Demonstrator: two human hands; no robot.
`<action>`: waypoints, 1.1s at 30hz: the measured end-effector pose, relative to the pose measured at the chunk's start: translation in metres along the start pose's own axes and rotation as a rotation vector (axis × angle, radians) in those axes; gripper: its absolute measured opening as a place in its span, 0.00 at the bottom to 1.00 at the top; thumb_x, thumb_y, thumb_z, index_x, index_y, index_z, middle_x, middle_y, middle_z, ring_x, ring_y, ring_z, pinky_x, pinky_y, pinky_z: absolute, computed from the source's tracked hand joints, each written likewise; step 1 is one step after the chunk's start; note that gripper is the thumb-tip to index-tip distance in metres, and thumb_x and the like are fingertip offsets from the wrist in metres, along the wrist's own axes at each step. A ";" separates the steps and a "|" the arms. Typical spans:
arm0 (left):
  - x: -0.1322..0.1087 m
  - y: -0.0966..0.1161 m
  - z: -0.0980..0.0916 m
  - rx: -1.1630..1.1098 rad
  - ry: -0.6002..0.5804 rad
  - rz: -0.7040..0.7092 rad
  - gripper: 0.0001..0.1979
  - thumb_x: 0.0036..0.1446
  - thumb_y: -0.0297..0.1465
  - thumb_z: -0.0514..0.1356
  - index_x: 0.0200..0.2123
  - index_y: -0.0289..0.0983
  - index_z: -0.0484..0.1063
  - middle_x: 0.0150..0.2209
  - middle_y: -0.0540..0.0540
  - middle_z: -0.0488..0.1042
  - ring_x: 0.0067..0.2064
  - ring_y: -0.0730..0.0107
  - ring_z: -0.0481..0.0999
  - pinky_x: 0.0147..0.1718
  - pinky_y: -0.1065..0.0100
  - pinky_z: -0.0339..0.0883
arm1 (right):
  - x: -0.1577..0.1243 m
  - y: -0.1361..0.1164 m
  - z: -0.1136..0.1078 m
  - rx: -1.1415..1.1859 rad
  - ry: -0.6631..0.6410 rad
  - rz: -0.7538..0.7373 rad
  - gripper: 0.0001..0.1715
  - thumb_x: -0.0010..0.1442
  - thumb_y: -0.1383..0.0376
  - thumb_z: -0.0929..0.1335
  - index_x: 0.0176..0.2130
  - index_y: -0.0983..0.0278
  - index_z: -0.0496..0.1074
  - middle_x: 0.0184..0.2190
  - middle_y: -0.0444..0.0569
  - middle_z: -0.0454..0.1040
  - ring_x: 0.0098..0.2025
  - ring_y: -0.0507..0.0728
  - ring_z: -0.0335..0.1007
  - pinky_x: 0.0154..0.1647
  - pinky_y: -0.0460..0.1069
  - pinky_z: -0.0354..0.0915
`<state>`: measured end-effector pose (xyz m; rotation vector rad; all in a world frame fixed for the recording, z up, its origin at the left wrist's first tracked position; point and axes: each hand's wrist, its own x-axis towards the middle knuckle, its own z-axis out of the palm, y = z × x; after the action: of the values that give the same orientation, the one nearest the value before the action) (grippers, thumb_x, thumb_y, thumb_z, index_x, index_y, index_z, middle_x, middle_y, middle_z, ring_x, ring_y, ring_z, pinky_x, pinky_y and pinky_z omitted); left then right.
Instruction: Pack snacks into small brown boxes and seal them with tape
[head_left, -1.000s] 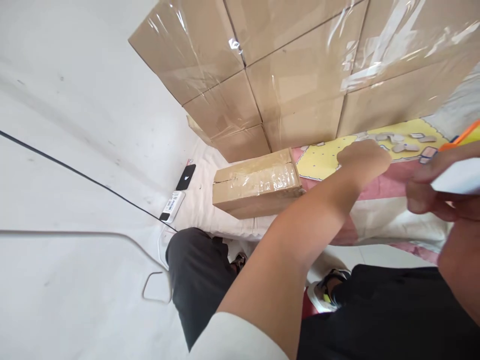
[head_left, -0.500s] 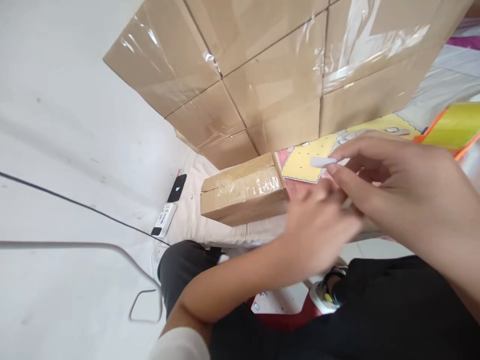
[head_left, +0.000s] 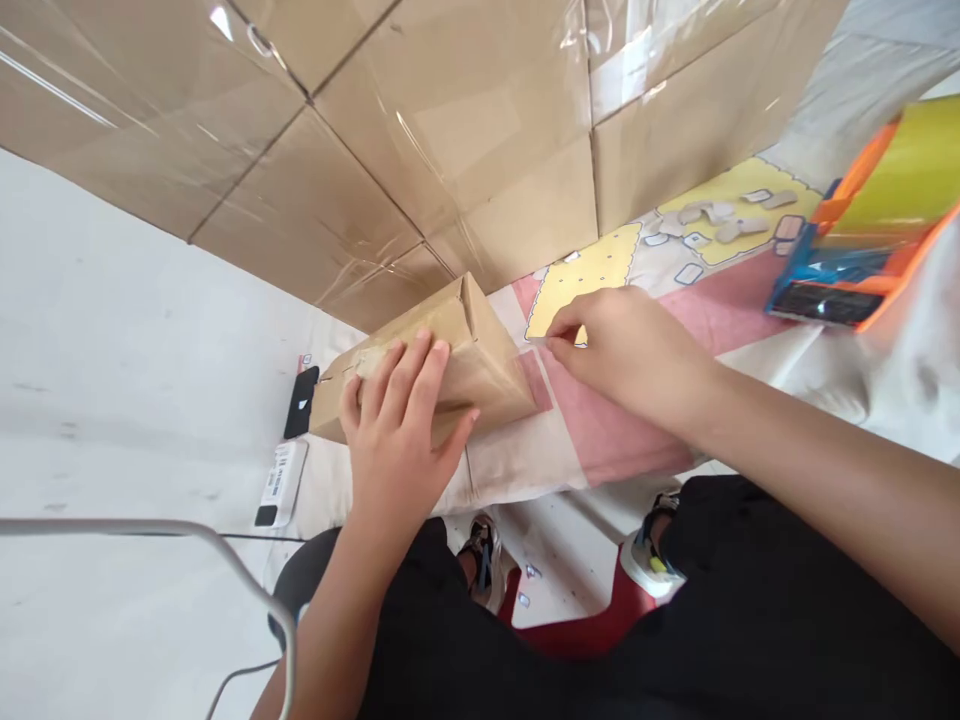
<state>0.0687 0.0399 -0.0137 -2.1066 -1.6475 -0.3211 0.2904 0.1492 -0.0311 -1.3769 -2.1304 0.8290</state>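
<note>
The box (head_left: pixel 499 375) is best steadied under the spread left hand (head_left: pixel 396 435); what seems clear tape (head_left: pixel 536 342) is pinched in the right hand (head_left: pixel 634 345).

Stacked cartons (head_left: pixel 487 130), bound in clear glossy film, stand along the far side. Pink-and-white cloth (head_left: pixel 622 440) covers the surface, showing a yellow patch (head_left: pixel 589 270) with an outlined, wavy edge. Small pale pieces (head_left: pixel 739 230) lie farther right. At left: a white wall (head_left: pixel 112 350), a grey cable (head_left: pixel 150 526), a black item (head_left: pixel 301 403) and a white labelled item (head_left: pixel 281 480) just beside it.
</note>
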 end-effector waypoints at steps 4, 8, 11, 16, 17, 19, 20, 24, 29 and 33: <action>-0.020 0.001 0.003 -0.033 0.052 0.036 0.34 0.61 0.32 0.65 0.68 0.45 0.61 0.64 0.41 0.72 0.66 0.52 0.69 0.65 0.53 0.55 | 0.003 -0.012 0.020 0.083 -0.036 0.034 0.11 0.62 0.67 0.66 0.36 0.64 0.80 0.33 0.52 0.79 0.38 0.58 0.73 0.37 0.49 0.61; -0.030 0.005 0.001 -0.048 0.028 0.041 0.36 0.59 0.30 0.67 0.68 0.44 0.61 0.64 0.39 0.71 0.66 0.52 0.69 0.66 0.51 0.56 | -0.004 -0.025 0.029 0.093 -0.129 0.090 0.12 0.63 0.65 0.65 0.33 0.64 0.78 0.31 0.51 0.77 0.32 0.55 0.71 0.31 0.47 0.56; -0.030 0.007 -0.001 -0.048 0.007 0.048 0.38 0.58 0.28 0.68 0.69 0.43 0.59 0.64 0.38 0.70 0.67 0.50 0.67 0.67 0.48 0.55 | -0.005 -0.026 0.030 0.062 -0.125 0.120 0.11 0.63 0.65 0.66 0.31 0.64 0.76 0.29 0.51 0.75 0.31 0.55 0.69 0.30 0.48 0.55; -0.031 0.007 -0.003 -0.065 -0.029 0.049 0.43 0.55 0.28 0.70 0.70 0.42 0.57 0.65 0.35 0.69 0.68 0.46 0.66 0.67 0.43 0.57 | -0.002 -0.021 0.030 0.140 -0.201 0.095 0.12 0.62 0.68 0.65 0.32 0.64 0.78 0.28 0.50 0.75 0.28 0.53 0.67 0.28 0.48 0.53; -0.031 0.005 -0.003 -0.073 -0.038 0.043 0.43 0.55 0.28 0.70 0.71 0.42 0.56 0.65 0.35 0.68 0.68 0.46 0.65 0.67 0.42 0.56 | -0.002 -0.018 0.029 0.188 -0.239 0.087 0.12 0.60 0.69 0.65 0.35 0.64 0.80 0.28 0.49 0.75 0.28 0.53 0.67 0.28 0.47 0.53; -0.031 0.002 -0.003 -0.089 -0.051 0.030 0.43 0.55 0.29 0.70 0.71 0.43 0.56 0.66 0.35 0.67 0.69 0.46 0.64 0.67 0.41 0.55 | -0.006 -0.012 0.026 0.329 -0.373 0.102 0.19 0.58 0.70 0.67 0.47 0.61 0.80 0.30 0.47 0.76 0.27 0.52 0.68 0.27 0.46 0.55; -0.030 0.000 -0.004 -0.095 -0.060 0.026 0.43 0.56 0.29 0.70 0.71 0.44 0.55 0.66 0.36 0.67 0.69 0.46 0.64 0.68 0.41 0.54 | -0.008 -0.009 0.024 0.413 -0.465 0.136 0.28 0.56 0.69 0.68 0.56 0.58 0.77 0.32 0.46 0.77 0.26 0.52 0.68 0.25 0.46 0.56; -0.028 -0.002 -0.005 -0.115 -0.082 0.029 0.42 0.56 0.30 0.69 0.71 0.44 0.55 0.66 0.36 0.67 0.69 0.46 0.63 0.68 0.40 0.53 | -0.014 0.000 0.019 0.670 -0.675 0.326 0.55 0.55 0.67 0.70 0.74 0.47 0.47 0.42 0.45 0.80 0.24 0.52 0.70 0.19 0.45 0.57; -0.027 0.004 -0.007 -0.124 -0.093 0.010 0.40 0.57 0.33 0.69 0.70 0.42 0.57 0.66 0.35 0.67 0.70 0.44 0.62 0.69 0.39 0.50 | -0.010 -0.012 0.015 0.777 -0.763 0.387 0.60 0.55 0.69 0.70 0.75 0.47 0.39 0.42 0.44 0.81 0.21 0.49 0.63 0.18 0.44 0.55; -0.027 0.005 -0.006 -0.125 -0.089 0.005 0.39 0.58 0.32 0.68 0.70 0.42 0.58 0.66 0.34 0.67 0.70 0.45 0.63 0.69 0.40 0.50 | -0.008 -0.023 0.012 0.810 -0.735 0.440 0.59 0.55 0.71 0.69 0.75 0.51 0.42 0.43 0.45 0.80 0.21 0.48 0.62 0.19 0.44 0.56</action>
<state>0.0667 0.0130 -0.0217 -2.2465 -1.7125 -0.3412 0.2711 0.1324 -0.0237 -1.1653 -1.5389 2.3378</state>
